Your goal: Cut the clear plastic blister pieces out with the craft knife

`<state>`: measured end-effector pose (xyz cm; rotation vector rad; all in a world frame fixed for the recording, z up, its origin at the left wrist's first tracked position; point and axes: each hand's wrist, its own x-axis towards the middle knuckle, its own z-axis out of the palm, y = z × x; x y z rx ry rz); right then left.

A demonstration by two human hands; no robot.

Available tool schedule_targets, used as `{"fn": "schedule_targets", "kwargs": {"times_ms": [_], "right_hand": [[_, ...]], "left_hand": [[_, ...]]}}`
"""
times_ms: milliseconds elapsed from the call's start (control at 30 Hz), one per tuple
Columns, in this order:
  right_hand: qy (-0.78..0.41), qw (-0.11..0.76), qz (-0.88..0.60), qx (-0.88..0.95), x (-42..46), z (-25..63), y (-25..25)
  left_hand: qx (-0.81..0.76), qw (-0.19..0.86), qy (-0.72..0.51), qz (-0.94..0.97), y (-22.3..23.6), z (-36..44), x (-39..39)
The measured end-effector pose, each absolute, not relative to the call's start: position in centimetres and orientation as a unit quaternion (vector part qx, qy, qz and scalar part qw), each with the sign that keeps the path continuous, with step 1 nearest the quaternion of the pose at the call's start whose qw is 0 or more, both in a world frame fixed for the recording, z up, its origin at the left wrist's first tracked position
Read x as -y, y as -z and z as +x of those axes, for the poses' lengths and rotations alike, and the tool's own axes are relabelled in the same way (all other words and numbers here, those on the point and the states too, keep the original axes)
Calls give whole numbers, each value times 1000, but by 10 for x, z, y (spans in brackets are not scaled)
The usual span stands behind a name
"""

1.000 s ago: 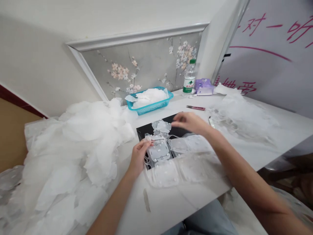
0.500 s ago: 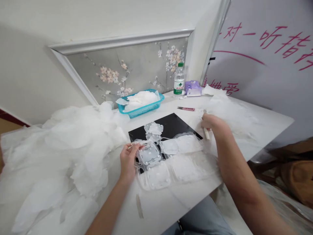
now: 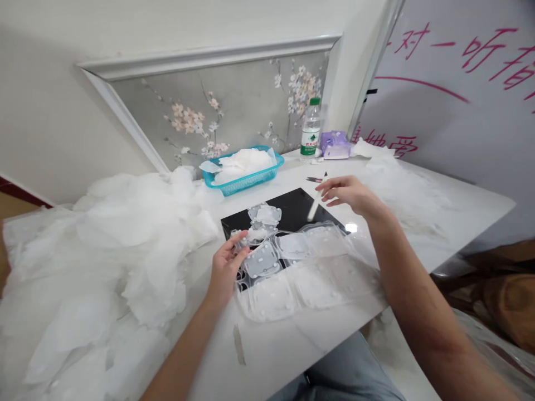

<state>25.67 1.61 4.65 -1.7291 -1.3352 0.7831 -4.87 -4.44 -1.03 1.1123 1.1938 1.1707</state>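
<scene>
The left hand point(image 3: 225, 270) is palm-up and partly closed, with its fingertips point(image 3: 241, 238) against a small clear moulded plastic piece point(image 3: 251, 236) at the upper left of the tray group; grip firmness cannot be determined from this view. The right hand point(image 3: 346, 195) is raised clear of the tabletop point(image 3: 267, 356), its fingers narrowly closed on a slender pale stylus point(image 3: 315, 203) with a dark tip, which points toward 1 o'clock. The stylus is above the upper right part of a black sheet point(image 3: 292, 203). Joined clear plastic trays point(image 3: 315, 287) with white dots lie across the sheet's lower half and extend onto the tabletop. Red-handled scissors point(image 3: 314, 179) lie at 1 o'clock from the sheet, and a teal basket point(image 3: 267, 170) holding white sheer fabric sits at 11 o'clock. A large heap of white sheer fabric point(image 3: 125, 239) occupies 9 o'clock.
</scene>
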Motion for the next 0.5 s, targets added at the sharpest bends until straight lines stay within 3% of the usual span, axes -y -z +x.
{"fn": "schedule_targets", "kwargs": {"times_ms": [233,367,500], "right_hand": [[-242,524,-577,578,-17,236,-44],[-354,594,-462,555,-14,214,-41],[-478,565,-397,543,-2,185,-39]], "left_hand": [[-517,467,-509,507,14,-48,44],[-520,446,-516,515,15,-47,44],[-520,451,-499,526,15,-48,44]]}}
